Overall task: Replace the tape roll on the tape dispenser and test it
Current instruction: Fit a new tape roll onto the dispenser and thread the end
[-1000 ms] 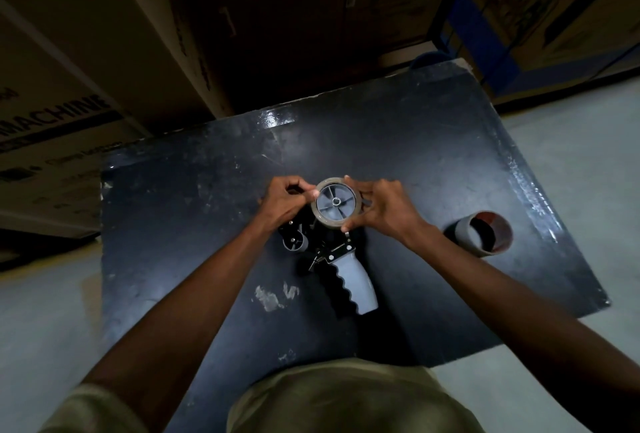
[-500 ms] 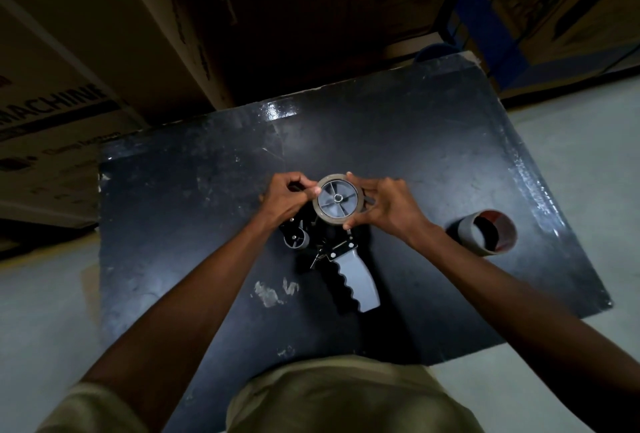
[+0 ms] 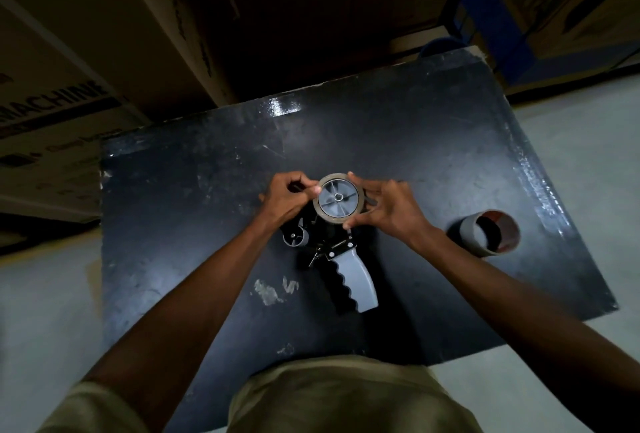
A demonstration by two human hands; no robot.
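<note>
A hand-held tape dispenser (image 3: 353,273) with a grey ribbed handle lies on the black table (image 3: 207,225). On its grey spoked hub sits a thin brown tape roll (image 3: 338,202). My left hand (image 3: 289,199) pinches the roll's left edge with thumb and fingers curled. My right hand (image 3: 388,209) grips the roll's right side, a finger on top and the thumb below. The dispenser's black frame and small grey roller (image 3: 294,238) show below my left hand. A second tape roll (image 3: 485,233), red-brown with a wide opening, lies on its side at the right of the table.
Large cardboard boxes (image 3: 69,62) stand behind the table at the left and centre. A blue frame (image 3: 485,17) with more boxes is at the back right. Pale floor (image 3: 571,162) surrounds the table. Scuff marks (image 3: 273,290) lie on the tabletop near me.
Both hands stay on the roll at the hub with only slight finger shifts. The dispenser and the second roll have not moved.
</note>
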